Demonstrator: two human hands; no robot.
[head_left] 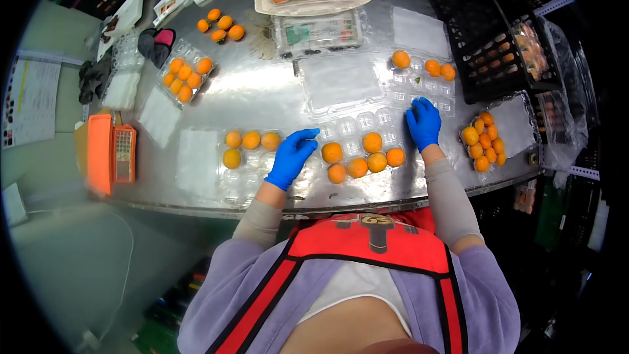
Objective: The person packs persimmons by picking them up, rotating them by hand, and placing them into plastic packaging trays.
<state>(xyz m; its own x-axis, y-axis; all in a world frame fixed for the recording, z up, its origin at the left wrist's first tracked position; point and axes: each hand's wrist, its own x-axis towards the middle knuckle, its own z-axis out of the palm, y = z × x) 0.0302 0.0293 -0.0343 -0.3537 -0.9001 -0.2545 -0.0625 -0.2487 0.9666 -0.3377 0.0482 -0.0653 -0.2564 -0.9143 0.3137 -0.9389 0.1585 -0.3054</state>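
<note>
In front of me lies a clear plastic tray [352,147] with moulded cups, several of them holding round orange fruits [357,168]. My left hand [291,157], in a blue glove, is at its left edge, fingers stretched out and holding nothing I can see. My right hand [424,123], also gloved in blue, rests by the near edge of another clear tray [429,99], its fingers apart. Three fruits [432,67] sit in the far part of that tray. Left of my left hand, several fruits [251,140] sit in a third clear tray [239,182].
A white tray [261,4] piled with fruit stands at the back on stacked clear lids [318,31]. Black crates [481,46] line the right side. Filled packs lie left [185,80] and right [483,141]. An orange scale [100,154] stands at the left edge.
</note>
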